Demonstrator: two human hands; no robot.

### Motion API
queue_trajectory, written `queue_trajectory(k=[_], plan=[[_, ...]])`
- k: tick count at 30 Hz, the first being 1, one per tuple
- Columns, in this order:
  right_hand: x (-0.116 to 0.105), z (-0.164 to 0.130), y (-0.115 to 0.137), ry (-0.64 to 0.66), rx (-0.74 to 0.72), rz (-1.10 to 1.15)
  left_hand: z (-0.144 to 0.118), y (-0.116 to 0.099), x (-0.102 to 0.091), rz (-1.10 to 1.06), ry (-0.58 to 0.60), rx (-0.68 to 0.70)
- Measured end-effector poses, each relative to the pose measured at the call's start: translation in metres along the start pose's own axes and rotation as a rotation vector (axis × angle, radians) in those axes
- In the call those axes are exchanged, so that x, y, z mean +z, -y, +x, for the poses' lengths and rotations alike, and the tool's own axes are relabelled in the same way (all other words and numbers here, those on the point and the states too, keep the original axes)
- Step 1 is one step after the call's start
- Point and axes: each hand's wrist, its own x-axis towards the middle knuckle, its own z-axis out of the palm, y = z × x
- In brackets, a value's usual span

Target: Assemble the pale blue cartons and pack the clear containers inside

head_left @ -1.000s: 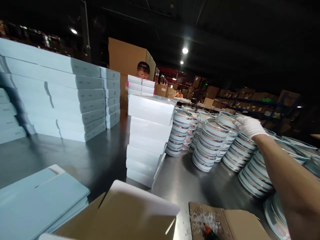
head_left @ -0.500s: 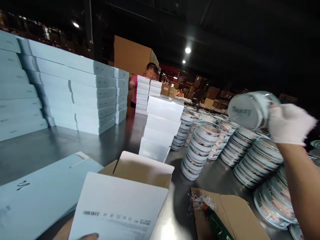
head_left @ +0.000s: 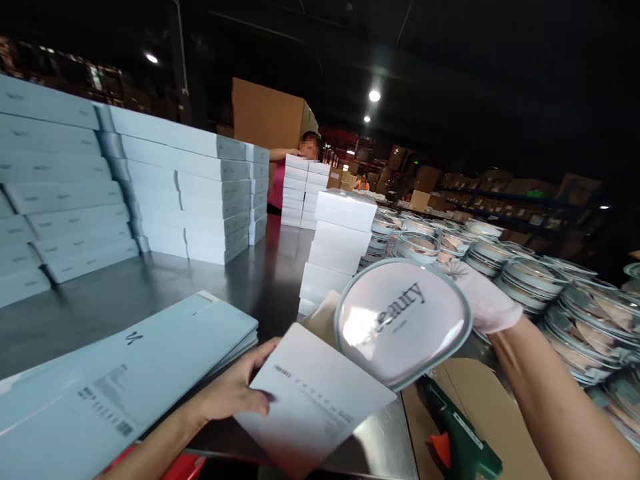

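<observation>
My left hand (head_left: 237,393) is bare, its thumb and fingers closed on the side of an open white carton (head_left: 313,410) with small print and a barcode on its face. My right hand (head_left: 483,297), in a white glove, grips a round clear-rimmed case (head_left: 400,313) from its right side. The case has a pale face with dark lettering ending in "eauty" and is tilted toward me. It overlaps the carton's upper right edge in view; whether they touch I cannot tell. The right fingertips are partly hidden behind the case.
Flat pale-blue carton blanks (head_left: 170,360) lie at left. White boxes (head_left: 170,187) are stacked behind them, more boxes (head_left: 340,247) at centre. Round cases (head_left: 530,280) stand in stacks at right. A green glue gun (head_left: 463,427) rests on cardboard (head_left: 480,380). A person (head_left: 280,180) stands beyond.
My right hand has brought the round case down and left, from above the stacks to the carton. The carton is more tilted, and my left hand has come further into view.
</observation>
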Motion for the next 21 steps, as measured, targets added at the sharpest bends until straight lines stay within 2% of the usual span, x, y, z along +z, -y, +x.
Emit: queue_trajectory(k=[2,3,4,5,7,8,10,13,15,18,19,21], plan=[[0.015,-0.017,0.019,0.255,0.035,0.058,-0.004,0.015,0.005,0.036,-0.110,-0.009],[0.023,-0.027,0.026,0.303,0.012,0.086,-0.007,0.025,0.008,0.040,-0.167,-0.014],[0.031,-0.038,0.029,0.274,-0.040,0.116,-0.011,0.035,0.010,0.032,-0.213,-0.020],[0.041,-0.050,0.029,0.183,-0.103,0.143,-0.015,0.046,0.012,0.017,-0.247,-0.023],[0.061,-0.078,0.019,-0.075,-0.176,0.169,-0.025,0.064,0.014,-0.007,-0.297,-0.018],[0.072,-0.094,0.010,-0.180,-0.156,0.173,-0.030,0.071,0.016,-0.006,-0.315,-0.011],[0.096,-0.128,-0.011,-0.284,-0.027,0.214,-0.040,0.078,0.019,0.012,-0.375,0.011],[0.133,-0.170,-0.039,-0.278,0.132,0.344,-0.048,0.070,0.021,0.073,-0.472,0.109],[0.155,-0.185,-0.047,-0.219,0.146,0.445,-0.051,0.057,0.020,0.159,-0.429,0.245],[0.181,-0.189,-0.045,-0.115,0.147,0.524,-0.053,0.036,0.021,0.318,-0.313,0.382],[0.188,-0.187,-0.041,-0.114,0.169,0.529,-0.053,0.031,0.024,0.348,-0.314,0.380],[0.201,-0.180,-0.033,-0.166,0.242,0.512,-0.051,0.026,0.034,0.361,-0.404,0.338]])
